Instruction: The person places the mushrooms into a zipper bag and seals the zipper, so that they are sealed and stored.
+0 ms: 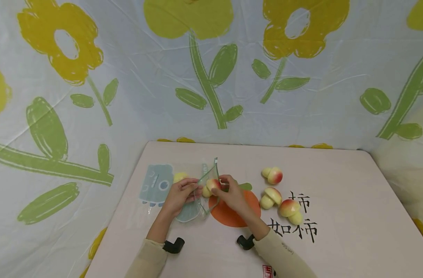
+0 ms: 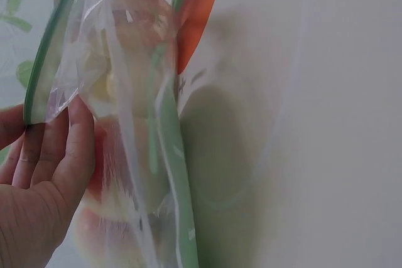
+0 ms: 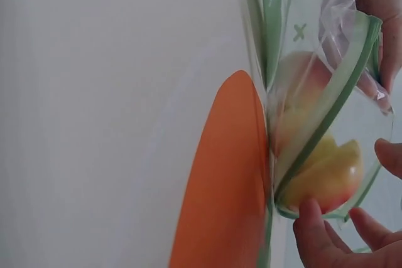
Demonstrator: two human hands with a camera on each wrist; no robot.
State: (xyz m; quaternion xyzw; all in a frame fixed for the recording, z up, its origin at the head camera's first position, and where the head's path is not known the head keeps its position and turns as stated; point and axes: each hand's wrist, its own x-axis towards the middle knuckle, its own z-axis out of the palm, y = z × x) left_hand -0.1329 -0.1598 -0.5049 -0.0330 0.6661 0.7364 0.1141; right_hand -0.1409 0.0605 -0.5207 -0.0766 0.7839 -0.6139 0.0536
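Observation:
My left hand point(image 1: 181, 194) pinches the green-edged rim of a clear zip bag point(image 2: 43, 61) between thumb and fingers. The bag's mouth gapes toward my right hand point(image 1: 234, 195). There my right thumb and fingertips hold the cap of a yellow toy mushroom point(image 3: 336, 180) with a red blush, just inside the opening. In the right wrist view the thumb tip overlaps the cap, and another fingertip stands beside its edge. Deeper in the bag, more mushrooms point(image 3: 306, 80) show through the plastic. The bag's body has a blue cartoon print.
Right of the hands lie several loose toy mushrooms, one farther back point(image 1: 275, 175) and two nearer point(image 1: 273, 195) point(image 1: 290, 208). The pale table mat point(image 1: 354, 200) carries an orange persimmon print point(image 1: 232, 214) and black characters. A flower-patterned cloth point(image 1: 135, 112) hangs behind the table.

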